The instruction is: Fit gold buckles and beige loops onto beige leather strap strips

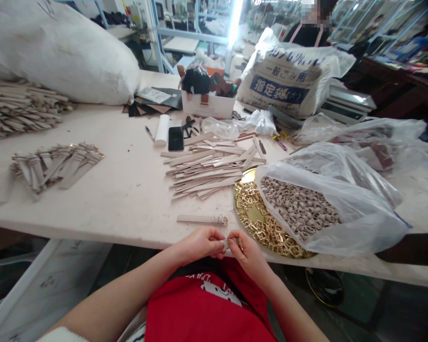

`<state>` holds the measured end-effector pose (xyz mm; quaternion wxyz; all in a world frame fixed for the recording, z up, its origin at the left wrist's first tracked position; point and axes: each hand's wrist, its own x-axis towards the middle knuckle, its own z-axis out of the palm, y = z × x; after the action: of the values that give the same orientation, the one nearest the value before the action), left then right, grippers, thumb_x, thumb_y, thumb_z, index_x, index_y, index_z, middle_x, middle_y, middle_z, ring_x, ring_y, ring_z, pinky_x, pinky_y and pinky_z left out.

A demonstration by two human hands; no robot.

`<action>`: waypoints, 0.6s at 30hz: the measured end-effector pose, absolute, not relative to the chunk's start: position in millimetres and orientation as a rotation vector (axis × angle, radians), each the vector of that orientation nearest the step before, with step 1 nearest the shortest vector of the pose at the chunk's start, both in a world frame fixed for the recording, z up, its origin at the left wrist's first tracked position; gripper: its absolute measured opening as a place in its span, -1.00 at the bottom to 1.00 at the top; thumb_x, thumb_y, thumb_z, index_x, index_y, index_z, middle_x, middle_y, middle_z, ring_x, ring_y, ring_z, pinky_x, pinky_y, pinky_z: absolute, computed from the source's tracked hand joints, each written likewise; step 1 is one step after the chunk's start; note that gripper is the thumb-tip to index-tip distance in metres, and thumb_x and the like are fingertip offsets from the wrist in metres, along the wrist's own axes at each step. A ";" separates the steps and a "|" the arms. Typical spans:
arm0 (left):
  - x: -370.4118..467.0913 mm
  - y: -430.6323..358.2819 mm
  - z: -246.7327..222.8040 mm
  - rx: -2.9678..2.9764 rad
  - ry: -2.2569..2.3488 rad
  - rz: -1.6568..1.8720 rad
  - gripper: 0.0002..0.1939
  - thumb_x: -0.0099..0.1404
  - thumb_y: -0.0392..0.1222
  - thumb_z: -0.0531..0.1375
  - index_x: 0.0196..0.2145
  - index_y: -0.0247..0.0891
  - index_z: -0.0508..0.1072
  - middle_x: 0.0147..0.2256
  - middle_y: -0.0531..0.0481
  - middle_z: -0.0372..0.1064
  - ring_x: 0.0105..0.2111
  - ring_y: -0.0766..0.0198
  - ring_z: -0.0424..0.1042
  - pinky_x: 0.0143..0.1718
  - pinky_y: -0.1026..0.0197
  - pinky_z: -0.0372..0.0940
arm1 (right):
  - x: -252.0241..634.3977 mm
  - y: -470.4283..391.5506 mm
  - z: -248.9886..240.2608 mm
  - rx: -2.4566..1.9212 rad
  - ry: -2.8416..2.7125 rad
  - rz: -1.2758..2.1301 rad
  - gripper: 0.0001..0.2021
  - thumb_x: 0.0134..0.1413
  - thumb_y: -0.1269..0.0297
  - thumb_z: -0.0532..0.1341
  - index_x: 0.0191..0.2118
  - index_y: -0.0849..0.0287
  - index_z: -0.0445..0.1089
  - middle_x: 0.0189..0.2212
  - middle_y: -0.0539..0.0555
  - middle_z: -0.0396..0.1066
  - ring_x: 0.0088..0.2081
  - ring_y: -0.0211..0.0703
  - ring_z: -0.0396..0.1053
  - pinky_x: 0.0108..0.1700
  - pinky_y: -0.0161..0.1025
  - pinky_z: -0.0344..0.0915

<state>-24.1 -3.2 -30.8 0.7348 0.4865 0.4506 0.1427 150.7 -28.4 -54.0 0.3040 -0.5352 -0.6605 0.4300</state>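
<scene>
At table edge (pixel 128 240) | left hand (pixel 204 245), right hand (pixel 248 252) pinching piece (pixel 225 244) | plate (pixel 252 214) close right

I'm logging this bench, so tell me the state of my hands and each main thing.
Left hand: closed on a small pale piece
Right hand: closed, gold metal showing at its fingers
Single strap: lying flat, buckle on one end
Strips: loosely piled
Gold tray: strewn with buckles, partly covered
Bag of loops: open
Phone: flat, screen dark
White box: open, filled
White sack: bulging
</scene>
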 end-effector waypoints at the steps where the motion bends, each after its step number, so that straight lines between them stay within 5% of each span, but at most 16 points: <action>1: -23.5 -3.8 -31.0 1.078 0.992 0.297 -0.81 0.07 -0.17 0.10 -0.37 -0.33 0.38 -0.55 0.07 0.35 -0.50 0.35 0.37 -0.45 0.33 0.22 | 151.3 -29.1 -52.7 -1.401 -1.790 1.135 -0.89 0.07 0.27 0.07 -0.37 0.12 0.29 -0.53 -0.04 0.25 -0.49 -0.24 0.16 -0.42 -0.29 0.06; 13: -17.7 -6.7 -25.9 1.140 1.032 0.262 -0.76 0.10 -0.13 0.10 -0.30 -0.33 0.36 -0.52 0.04 0.39 -0.48 0.32 0.40 -0.44 0.32 0.25 | 152.4 -38.3 -57.2 -1.403 -1.726 1.189 -0.85 0.14 0.24 -0.02 -0.33 0.12 0.25 -0.46 0.02 0.32 -0.40 -0.18 0.27 -0.34 -0.25 0.16; 18: -26.9 -1.6 -31.2 1.210 0.950 0.094 -0.70 0.13 0.02 0.08 -0.50 -0.31 0.33 -0.57 0.03 0.38 -0.56 0.37 0.36 -0.50 0.34 0.24 | 147.8 -38.1 -63.1 -1.411 -1.628 1.096 -0.83 0.14 0.21 -0.01 -0.23 0.11 0.25 -0.37 0.06 0.34 -0.32 -0.14 0.28 -0.25 -0.20 0.17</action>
<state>-26.9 -1.6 -31.2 0.7174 0.5471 0.4292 0.0424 147.8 -38.1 -63.1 0.3545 -0.5459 -0.6297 0.4239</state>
